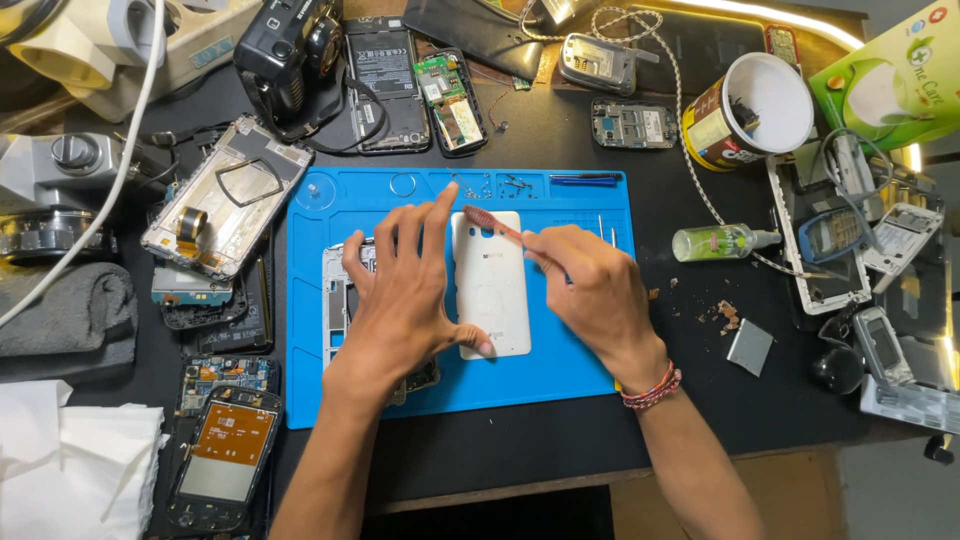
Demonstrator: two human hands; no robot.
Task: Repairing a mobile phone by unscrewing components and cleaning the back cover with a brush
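A white phone back cover (490,285) lies face up on a blue repair mat (580,330). My left hand (405,290) rests flat with fingers spread beside it, the thumb pressing the cover's lower left edge. Under that palm lies a phone frame (335,300), partly hidden. My right hand (590,290) grips a red-handled brush (490,225) whose head touches the cover's top left corner. A beaded bracelet (652,387) sits on the right wrist.
Small screws (500,183) and blue tweezers (585,180) lie in the mat's top trays. Dismantled phones (225,195), a black camera (290,50), a tin can (750,110), a small green bottle (720,242), a grey cloth (65,310) and white tissue (70,470) crowd the black table.
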